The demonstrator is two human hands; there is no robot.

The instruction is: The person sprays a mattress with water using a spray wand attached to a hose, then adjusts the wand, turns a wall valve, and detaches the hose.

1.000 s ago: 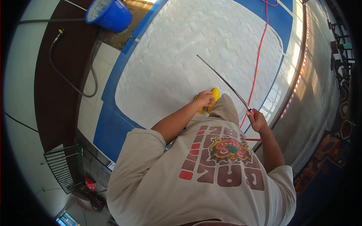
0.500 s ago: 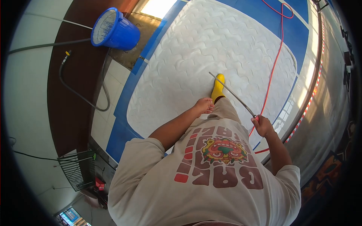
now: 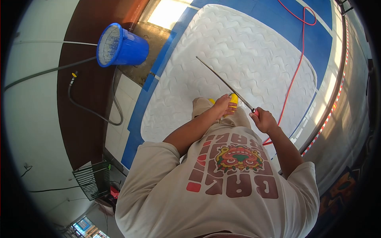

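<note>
My right hand (image 3: pixel 264 120) is closed around the red grip of a long thin metal spray wand (image 3: pixel 222 79). The wand points up and left over a white quilted mattress (image 3: pixel 242 43) that lies on the floor. My left hand (image 3: pixel 224 105) hovers just below the wand's shaft, fingers apart and loosely bent, with nothing seen in it. Behind its fingers shows a yellow boot (image 3: pixel 234 99) on my foot; a second yellow boot is mostly hidden. Whether the left fingers touch the wand is hard to tell.
A red hose (image 3: pixel 291 82) runs across the mattress's right side. Left of it, a blue bucket (image 3: pixel 133 48) stands on the floor near a grey hose (image 3: pixel 89 108) with a yellow-tipped end. Blue floor (image 3: pixel 317 39) borders the mattress. Red-and-white tape (image 3: pixel 329 110) lines the right edge.
The wand has swung so its tip points farther up and left. My left hand has moved right, nearer the wand. My legs have shifted in a step, and the view has moved slightly.
</note>
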